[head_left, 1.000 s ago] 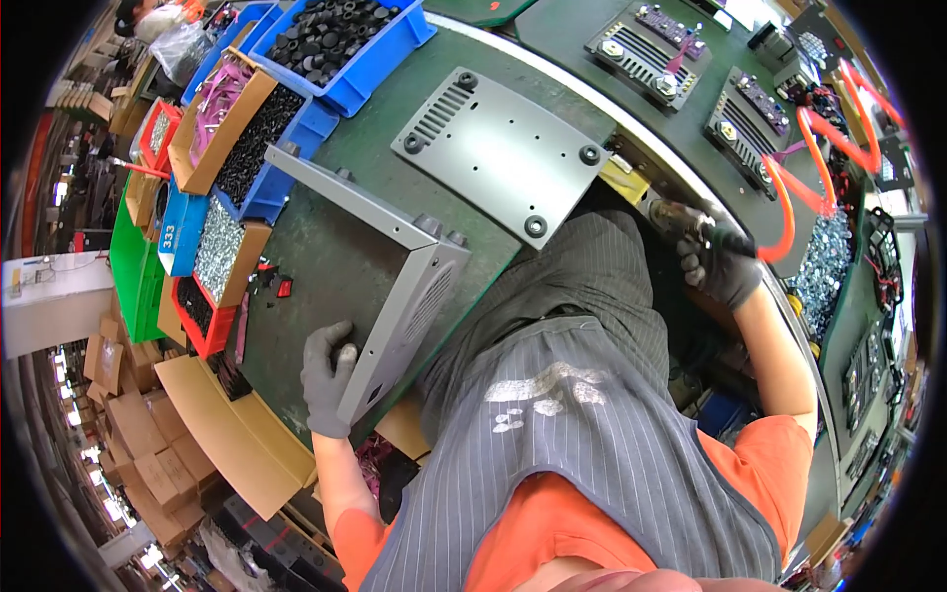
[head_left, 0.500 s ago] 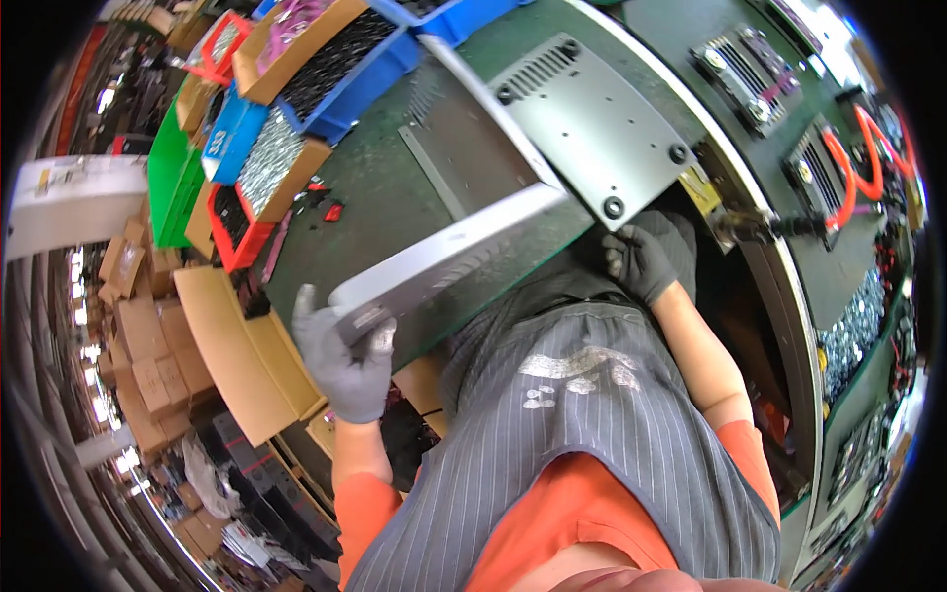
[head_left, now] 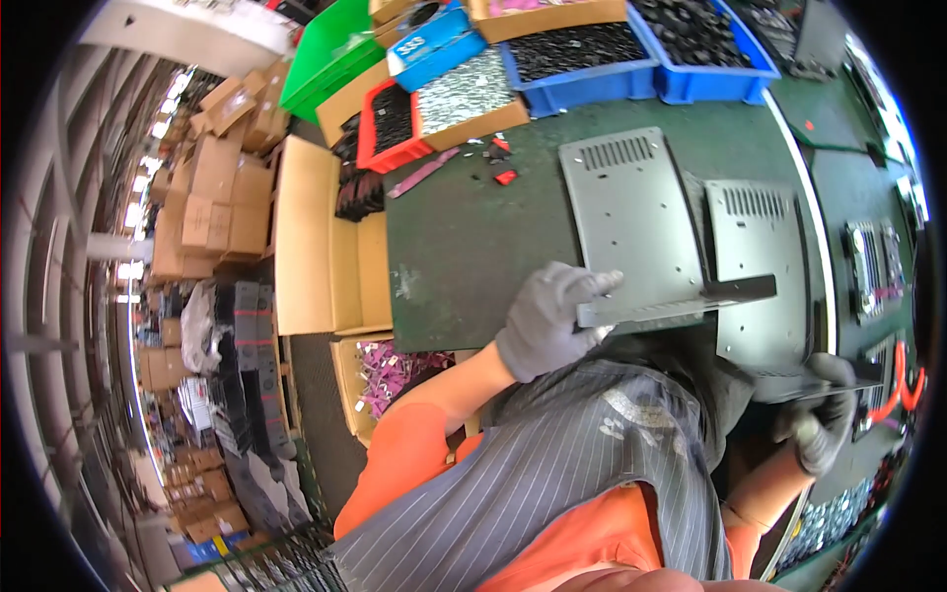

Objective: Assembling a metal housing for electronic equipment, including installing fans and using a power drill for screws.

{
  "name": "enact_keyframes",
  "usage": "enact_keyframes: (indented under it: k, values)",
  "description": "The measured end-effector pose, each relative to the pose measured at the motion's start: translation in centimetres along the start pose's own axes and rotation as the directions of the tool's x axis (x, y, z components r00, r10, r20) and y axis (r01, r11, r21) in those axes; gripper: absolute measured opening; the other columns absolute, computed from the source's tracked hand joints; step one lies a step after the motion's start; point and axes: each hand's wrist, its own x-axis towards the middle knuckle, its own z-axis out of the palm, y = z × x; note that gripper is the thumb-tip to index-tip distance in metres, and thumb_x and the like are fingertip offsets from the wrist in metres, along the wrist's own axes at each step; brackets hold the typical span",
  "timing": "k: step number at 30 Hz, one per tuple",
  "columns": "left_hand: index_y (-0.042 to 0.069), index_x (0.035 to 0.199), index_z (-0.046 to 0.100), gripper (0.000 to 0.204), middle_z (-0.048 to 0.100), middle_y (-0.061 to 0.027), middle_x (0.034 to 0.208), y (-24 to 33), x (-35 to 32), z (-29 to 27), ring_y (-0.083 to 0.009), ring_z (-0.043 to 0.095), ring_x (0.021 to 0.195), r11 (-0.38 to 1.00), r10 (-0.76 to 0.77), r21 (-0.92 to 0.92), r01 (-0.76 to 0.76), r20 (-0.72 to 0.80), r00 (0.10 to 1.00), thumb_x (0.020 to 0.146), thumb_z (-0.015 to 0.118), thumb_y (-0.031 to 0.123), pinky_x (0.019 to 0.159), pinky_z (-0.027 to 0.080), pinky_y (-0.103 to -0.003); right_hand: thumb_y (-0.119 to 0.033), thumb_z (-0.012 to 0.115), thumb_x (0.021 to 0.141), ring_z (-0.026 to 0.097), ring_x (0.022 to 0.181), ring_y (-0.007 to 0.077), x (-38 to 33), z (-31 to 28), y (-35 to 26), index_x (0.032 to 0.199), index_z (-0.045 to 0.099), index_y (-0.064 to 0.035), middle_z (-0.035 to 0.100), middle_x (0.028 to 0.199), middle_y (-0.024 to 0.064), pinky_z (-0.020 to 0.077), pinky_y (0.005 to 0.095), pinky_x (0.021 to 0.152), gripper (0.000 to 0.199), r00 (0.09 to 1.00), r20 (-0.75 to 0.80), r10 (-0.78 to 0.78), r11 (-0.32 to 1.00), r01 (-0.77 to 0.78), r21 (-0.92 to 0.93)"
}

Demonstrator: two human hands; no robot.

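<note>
Two grey sheet-metal panels with vent slots lie side by side on the green work surface (head_left: 454, 247). Gloved in grey, my left hand (head_left: 557, 321) is closed on the near left corner of the left panel (head_left: 631, 207), at its upturned edge, thumb and fingers on either side. My right hand (head_left: 819, 419), also gloved, is by the near right end of the right panel (head_left: 755, 232), its fingers curled around the bent edge there. Small holes dot both panels. The near part of the right panel is partly hidden behind the left panel's edge.
Blue bins (head_left: 582, 89) of black parts line the back, beside a red bin (head_left: 395, 128) and a box of shiny small parts (head_left: 459, 99). An open cardboard box (head_left: 316, 237) stands left. Red coiled hose (head_left: 898, 390) and metal assemblies (head_left: 873, 271) sit at right.
The view has swung, and both panels now lie side by side with slots at the far end. The black feet seen on one panel no longer show. My right hand has reached the right panel's edge.
</note>
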Motion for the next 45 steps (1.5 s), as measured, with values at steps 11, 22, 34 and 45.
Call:
enact_keyframes:
  k: [11,22,34,45]
  values:
    - [0.009,0.129,0.040,0.063,0.054,-0.0179,0.114,-11.3,4.0,-2.2,-0.0309,0.062,0.092,0.712,-0.504,0.448,0.540,-0.209,0.838,0.079,0.065,0.038,0.076,0.051,-0.040,-0.018,0.066,0.085,0.043,0.044,0.0030,9.0,1.0,3.4,0.107,0.056,0.0021,0.056,0.072,0.0000,0.0301,0.0164,0.041,0.031,0.988,-0.102,-0.113,0.942,0.074,-0.328]
    - [0.005,0.110,0.056,0.035,0.063,-0.0099,0.089,-15.5,7.3,-1.9,-0.0184,0.063,0.077,0.871,-0.478,0.022,0.491,-0.194,0.856,0.080,0.064,0.022,0.069,0.051,-0.033,-0.008,0.059,0.085,0.051,0.071,0.0118,4.8,2.7,4.7,0.126,0.047,0.0046,0.057,0.086,0.0083,0.0445,0.0260,0.064,0.045,0.760,-0.375,-0.530,0.848,0.480,-0.226]
    - [0.001,0.118,0.053,0.046,0.057,0.0000,0.098,5.0,15.2,-7.3,-0.0080,0.053,0.088,0.770,0.256,-0.613,0.176,0.550,0.795,0.077,0.067,0.015,0.078,0.046,-0.026,-0.009,0.066,0.063,0.058,0.084,0.0270,10.1,11.0,-6.4,0.118,0.056,-0.0134,0.055,0.114,0.0099,0.0481,0.0383,0.071,0.056,0.578,0.634,-0.514,0.169,0.793,-0.586]
    - [0.003,0.110,0.054,0.031,0.061,-0.0074,0.095,3.7,19.5,-3.9,-0.0160,0.061,0.087,0.452,0.124,-0.737,0.503,0.610,0.782,0.081,0.050,0.012,0.064,0.049,-0.023,0.006,0.061,0.070,0.058,0.082,0.0125,6.5,2.0,-0.2,0.097,0.054,0.0003,0.056,0.099,0.0087,0.0479,0.0264,0.075,0.028,0.694,-0.378,-0.612,0.768,0.409,-0.493]
